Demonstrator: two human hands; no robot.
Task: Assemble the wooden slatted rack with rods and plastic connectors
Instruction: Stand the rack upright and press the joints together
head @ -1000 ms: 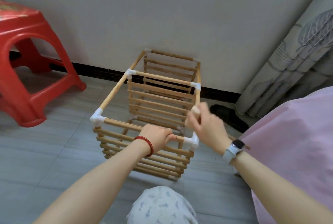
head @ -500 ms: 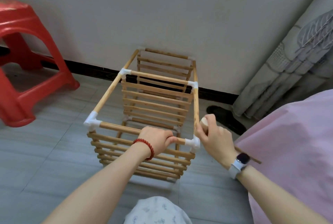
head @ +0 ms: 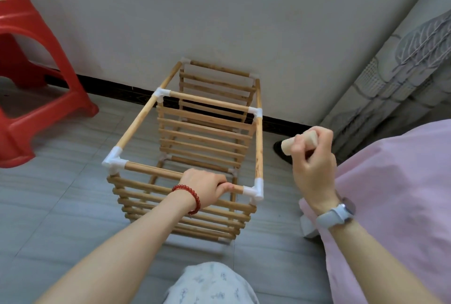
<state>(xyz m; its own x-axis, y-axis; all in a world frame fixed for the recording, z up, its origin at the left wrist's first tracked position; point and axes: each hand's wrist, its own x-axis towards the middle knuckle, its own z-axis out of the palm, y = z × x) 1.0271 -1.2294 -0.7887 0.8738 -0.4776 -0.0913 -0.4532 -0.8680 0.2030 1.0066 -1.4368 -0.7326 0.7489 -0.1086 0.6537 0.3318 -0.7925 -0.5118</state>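
The wooden slatted rack stands on the floor tiles by the wall, its top frame made of rods joined by white plastic connectors. My left hand grips the near top rod, just left of the near right connector. Another connector sits at the near left corner. My right hand is raised to the right of the rack, apart from it, and is closed around a small wooden mallet. Only the mallet's light head shows past my fingers.
A red plastic stool stands at the left. A patterned curtain hangs at the right, with a dark shoe at its foot. Pink cloth covers the right side, and my knee is at the bottom.
My right hand dropped with the mallet to the near right corner of the rack, then lifted up and away to the right. My left hand kept its grip on the near rod.
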